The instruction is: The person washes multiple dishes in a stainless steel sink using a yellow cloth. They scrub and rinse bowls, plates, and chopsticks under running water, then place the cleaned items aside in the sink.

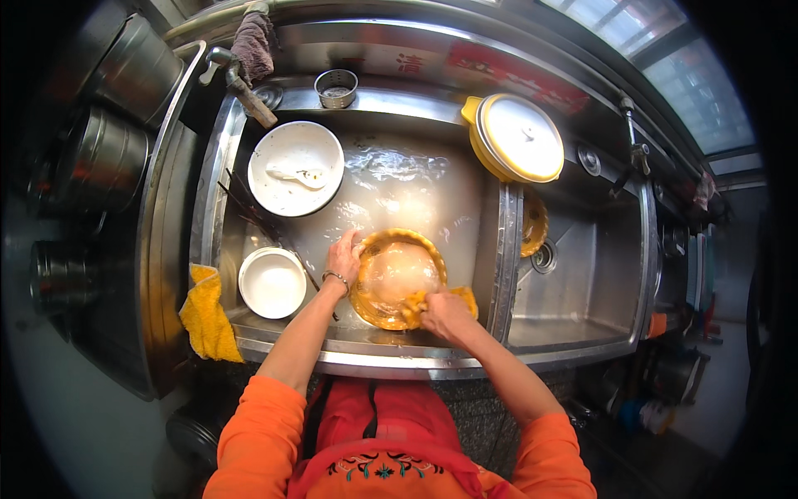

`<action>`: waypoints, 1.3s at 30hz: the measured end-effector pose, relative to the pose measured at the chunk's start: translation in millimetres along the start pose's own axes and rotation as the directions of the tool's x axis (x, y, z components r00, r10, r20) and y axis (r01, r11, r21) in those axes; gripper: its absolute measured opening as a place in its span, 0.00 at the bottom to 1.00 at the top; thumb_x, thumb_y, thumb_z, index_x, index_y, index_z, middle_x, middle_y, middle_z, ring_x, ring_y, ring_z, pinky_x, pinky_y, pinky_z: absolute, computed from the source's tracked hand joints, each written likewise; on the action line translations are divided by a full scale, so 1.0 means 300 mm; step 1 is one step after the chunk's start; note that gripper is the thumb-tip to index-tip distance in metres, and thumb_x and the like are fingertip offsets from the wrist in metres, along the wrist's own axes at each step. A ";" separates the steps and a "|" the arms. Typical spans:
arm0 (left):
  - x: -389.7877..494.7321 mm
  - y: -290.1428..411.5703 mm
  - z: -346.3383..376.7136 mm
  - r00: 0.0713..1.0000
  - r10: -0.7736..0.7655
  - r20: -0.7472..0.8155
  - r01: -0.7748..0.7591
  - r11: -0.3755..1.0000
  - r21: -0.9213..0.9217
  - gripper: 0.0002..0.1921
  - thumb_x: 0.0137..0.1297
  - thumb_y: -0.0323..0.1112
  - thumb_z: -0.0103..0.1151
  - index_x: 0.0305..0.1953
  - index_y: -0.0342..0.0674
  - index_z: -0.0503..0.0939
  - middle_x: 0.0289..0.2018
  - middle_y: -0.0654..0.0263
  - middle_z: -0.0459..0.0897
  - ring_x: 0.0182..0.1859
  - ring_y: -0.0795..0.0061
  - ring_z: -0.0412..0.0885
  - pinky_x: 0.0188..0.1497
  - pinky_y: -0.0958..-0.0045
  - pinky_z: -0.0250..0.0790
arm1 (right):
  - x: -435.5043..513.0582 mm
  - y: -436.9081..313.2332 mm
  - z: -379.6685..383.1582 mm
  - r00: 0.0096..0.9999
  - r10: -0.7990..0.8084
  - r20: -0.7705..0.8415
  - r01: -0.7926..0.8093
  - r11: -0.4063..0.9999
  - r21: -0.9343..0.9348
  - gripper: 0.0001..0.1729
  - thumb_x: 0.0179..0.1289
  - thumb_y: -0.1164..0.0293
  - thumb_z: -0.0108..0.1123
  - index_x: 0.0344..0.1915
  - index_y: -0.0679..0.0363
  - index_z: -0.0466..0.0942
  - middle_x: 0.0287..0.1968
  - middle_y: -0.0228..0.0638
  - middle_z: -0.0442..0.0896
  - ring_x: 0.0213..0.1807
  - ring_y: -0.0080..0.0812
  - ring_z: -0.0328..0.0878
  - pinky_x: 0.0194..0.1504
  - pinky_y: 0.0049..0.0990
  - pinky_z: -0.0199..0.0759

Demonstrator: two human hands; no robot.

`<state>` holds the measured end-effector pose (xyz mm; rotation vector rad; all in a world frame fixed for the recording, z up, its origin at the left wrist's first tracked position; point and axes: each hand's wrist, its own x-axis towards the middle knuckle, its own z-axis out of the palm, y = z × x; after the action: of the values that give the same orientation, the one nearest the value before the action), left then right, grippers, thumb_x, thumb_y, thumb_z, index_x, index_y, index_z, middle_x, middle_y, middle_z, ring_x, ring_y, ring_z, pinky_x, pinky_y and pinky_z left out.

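A round yellow plate with a scalloped rim (401,236) sits tilted in the cloudy water of a stainless steel sink. My left hand (344,257) grips its left edge, the thumb over the rim. In my right hand (444,312) is a yellow cloth (414,308), pressed on the lower right part of the plate. A white bowl (273,282) floats or stands left of my left wrist. Behind it is a larger white bowl (274,196) with a white spoon (305,178) and food bits in it. Dark chopsticks (249,215) lie along the left side.
A yellow pot with a pale lid (522,137) rests at the back over the divider. Another yellow plate (534,224) leans in the right basin (608,268). A tap (252,103) reaches over the back left corner. A perforated strainer (336,88) and a yellow towel (209,318) are on the rim.
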<state>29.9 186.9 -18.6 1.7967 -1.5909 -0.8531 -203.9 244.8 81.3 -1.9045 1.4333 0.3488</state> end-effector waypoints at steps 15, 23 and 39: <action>-0.205 0.307 0.044 0.785 -0.244 0.569 -0.132 0.832 0.539 0.39 0.56 0.58 0.58 0.66 0.44 0.63 0.70 0.44 0.45 0.72 0.41 0.42 0.65 0.37 0.49 | 0.248 0.145 0.111 0.792 0.400 -0.461 -0.414 0.907 0.076 0.15 0.62 0.72 0.49 0.48 0.66 0.71 0.54 0.50 0.66 0.43 0.51 0.78 0.43 0.47 0.73; -0.176 0.203 0.178 0.742 -0.143 0.655 -0.436 0.639 0.634 0.25 0.59 0.40 0.51 0.54 0.28 0.72 0.60 0.43 0.65 0.60 0.47 0.65 0.53 0.43 0.65 | 0.374 0.246 0.246 0.933 0.348 -0.096 -0.347 0.938 0.031 0.19 0.61 0.66 0.51 0.50 0.60 0.77 0.52 0.47 0.78 0.52 0.45 0.76 0.51 0.44 0.71; -0.123 0.313 -0.141 0.972 -0.032 0.231 0.062 0.990 -0.123 0.19 0.54 0.24 0.52 0.50 0.28 0.72 0.22 0.59 0.78 0.23 0.72 0.75 0.26 0.68 0.65 | 0.088 0.074 -0.016 0.848 0.106 -0.519 0.153 0.890 0.430 0.13 0.49 0.74 0.58 0.38 0.62 0.77 0.44 0.48 0.77 0.45 0.49 0.75 0.47 0.39 0.69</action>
<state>2.0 213.2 83.6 1.6999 -1.5967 -1.1953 -216.1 219.7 60.6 -1.6748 1.6502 -0.5472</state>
